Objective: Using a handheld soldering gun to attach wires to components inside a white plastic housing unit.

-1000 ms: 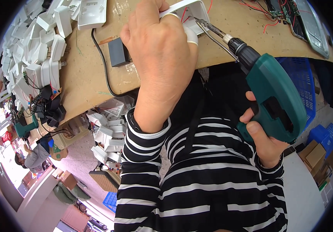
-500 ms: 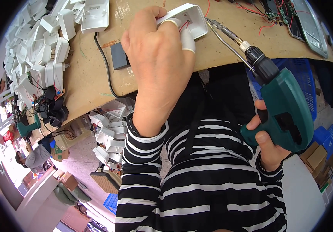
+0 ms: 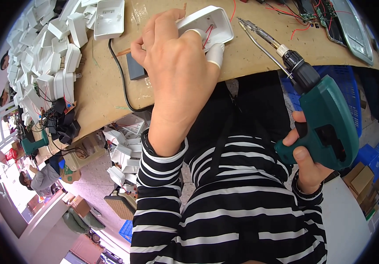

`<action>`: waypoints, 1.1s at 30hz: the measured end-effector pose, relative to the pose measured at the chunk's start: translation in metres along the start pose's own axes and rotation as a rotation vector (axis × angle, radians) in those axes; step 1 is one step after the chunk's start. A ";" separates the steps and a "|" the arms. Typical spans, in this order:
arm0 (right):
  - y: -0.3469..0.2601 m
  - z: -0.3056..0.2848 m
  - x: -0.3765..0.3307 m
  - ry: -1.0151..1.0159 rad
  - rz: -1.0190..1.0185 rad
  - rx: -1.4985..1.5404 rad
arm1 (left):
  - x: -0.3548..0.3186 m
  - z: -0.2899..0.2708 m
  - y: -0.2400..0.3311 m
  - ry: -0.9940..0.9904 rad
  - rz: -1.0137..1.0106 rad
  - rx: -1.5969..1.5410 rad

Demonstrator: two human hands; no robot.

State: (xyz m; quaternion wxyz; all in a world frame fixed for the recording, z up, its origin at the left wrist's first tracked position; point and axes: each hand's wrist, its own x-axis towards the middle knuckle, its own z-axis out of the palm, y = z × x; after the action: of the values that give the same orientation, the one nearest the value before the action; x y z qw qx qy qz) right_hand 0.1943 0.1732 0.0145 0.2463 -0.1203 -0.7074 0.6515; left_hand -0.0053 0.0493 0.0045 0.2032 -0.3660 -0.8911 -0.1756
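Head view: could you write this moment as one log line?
left hand: grips white plastic casing on workbench | right hand: holds green power screwdriver, bit off the casing | pile of white casings: left side

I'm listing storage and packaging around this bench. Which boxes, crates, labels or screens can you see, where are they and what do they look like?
Blue plastic crate: under the bench edge at right, behind the green drill in the right hand; ribbed wall.
Cardboard boxes: floor at far right; brown, rectangular.
Blue bin: floor at lower left; slotted side.
No labels or screens can be made out.
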 end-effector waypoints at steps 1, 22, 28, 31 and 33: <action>0.000 -0.001 0.000 0.001 -0.016 -0.001 | 0.000 0.001 0.000 0.000 0.001 0.000; 0.005 -0.007 0.000 0.000 -0.048 0.067 | 0.006 -0.006 -0.003 -0.156 0.042 0.036; 0.005 -0.008 0.001 -0.006 -0.069 0.070 | 0.002 -0.002 -0.001 -0.077 0.051 -0.070; 0.004 -0.004 -0.001 0.076 -0.017 -0.015 | 0.001 -0.004 0.003 -0.032 0.126 0.045; 0.003 -0.004 -0.001 0.081 -0.014 -0.019 | 0.002 -0.006 0.004 -0.122 0.079 0.129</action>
State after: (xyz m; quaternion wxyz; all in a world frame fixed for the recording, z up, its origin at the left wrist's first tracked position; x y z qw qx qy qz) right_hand 0.1966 0.1768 0.0117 0.2781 -0.1440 -0.7037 0.6378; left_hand -0.0024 0.0507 0.0116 0.1786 -0.3970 -0.8961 -0.0872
